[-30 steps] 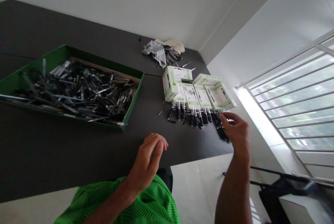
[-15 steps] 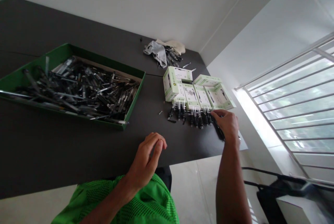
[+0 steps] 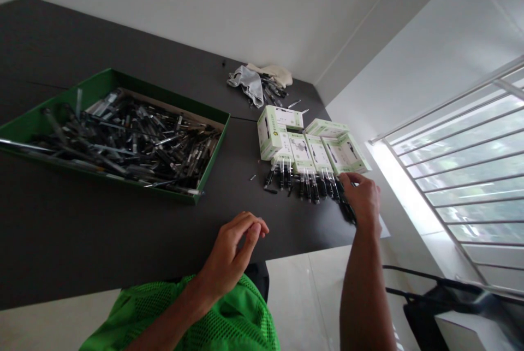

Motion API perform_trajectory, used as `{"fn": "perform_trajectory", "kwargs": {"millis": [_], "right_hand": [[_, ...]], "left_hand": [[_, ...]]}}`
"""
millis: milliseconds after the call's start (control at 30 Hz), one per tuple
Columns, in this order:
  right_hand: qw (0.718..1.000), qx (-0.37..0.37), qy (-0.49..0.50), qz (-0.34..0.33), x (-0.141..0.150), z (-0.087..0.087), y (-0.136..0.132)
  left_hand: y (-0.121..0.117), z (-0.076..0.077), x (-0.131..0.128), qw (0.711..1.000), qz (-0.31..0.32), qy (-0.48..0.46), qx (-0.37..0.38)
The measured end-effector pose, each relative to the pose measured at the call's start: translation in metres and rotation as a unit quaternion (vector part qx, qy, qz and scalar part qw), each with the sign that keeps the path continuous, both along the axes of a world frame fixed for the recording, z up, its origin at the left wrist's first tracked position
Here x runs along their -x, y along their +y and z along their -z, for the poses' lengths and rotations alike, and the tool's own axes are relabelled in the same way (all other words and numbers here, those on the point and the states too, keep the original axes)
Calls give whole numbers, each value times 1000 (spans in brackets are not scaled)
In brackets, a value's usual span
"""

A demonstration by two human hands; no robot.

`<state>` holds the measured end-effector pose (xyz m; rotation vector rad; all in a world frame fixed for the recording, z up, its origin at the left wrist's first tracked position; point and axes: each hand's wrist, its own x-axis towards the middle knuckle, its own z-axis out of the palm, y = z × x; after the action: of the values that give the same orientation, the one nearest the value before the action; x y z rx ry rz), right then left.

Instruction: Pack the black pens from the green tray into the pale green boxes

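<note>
At the right end of a row of black clear-barrelled pens [image 3: 309, 186], my right hand [image 3: 362, 198] is closed in a pinch beside the rightmost pens. What its fingertips hold, if anything, is hidden. More dark pens [image 3: 347, 212] lie under that hand, partly covered by it. Pale green-and-white pen boxes [image 3: 301, 149] stand just behind the row, the pens' far ends against their near edges. My left hand [image 3: 239, 244] hovers over the table's near edge, fingers curled together against the thumb, with nothing visible in it.
A green tray [image 3: 215, 152] heaped with loose pens [image 3: 151, 132] occupies the table's left side. Grey cloth [image 3: 248, 83] and a cream cloth [image 3: 278, 75] lie at the back beside more pens [image 3: 272, 90]. Small black pieces [image 3: 270, 191] sit near the row. A barred window [image 3: 462, 176] is at right.
My right hand has shifted slightly right along the row, and a pen now shows where its fingertips were. My left hand keeps nearly the same pose. The whole view has shifted a little.
</note>
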<state>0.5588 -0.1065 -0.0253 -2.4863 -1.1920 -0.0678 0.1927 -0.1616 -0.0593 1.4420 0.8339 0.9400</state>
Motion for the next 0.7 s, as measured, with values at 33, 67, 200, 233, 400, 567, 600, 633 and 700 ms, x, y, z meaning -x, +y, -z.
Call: {"fn": "perform_trajectory", "kwargs": {"millis": [33,67,200,233,400,567,600,633,700], "right_hand": [[1000,-15,-5,7,-1,0,-3],[999,-32,-11,13,-1,1,-6],[995,-90,-21,31,12,6,-25],[994,-106,-23,32,20,8,-32],[965,-250,16,-73,93,20,-71],[888,-231,228,-325,183,14,-96],[870,-222,250,-363,197,11,-96],[853,-219,265,-394,210,8,-94],[824,-221,284,-437,229,2,-89]], "left_hand": [[0,0,0,1000,5,3,-4],[0,0,0,1000,10,9,-8],[2,1,-1,999,18,33,-22],[2,1,-2,999,18,35,-26],[1,-1,-3,998,29,45,-27],[-7,-12,9,998,27,50,-24],[-9,-15,14,998,26,48,-28],[-11,-17,19,998,24,46,-33],[-16,-21,31,998,12,47,-45]]}}
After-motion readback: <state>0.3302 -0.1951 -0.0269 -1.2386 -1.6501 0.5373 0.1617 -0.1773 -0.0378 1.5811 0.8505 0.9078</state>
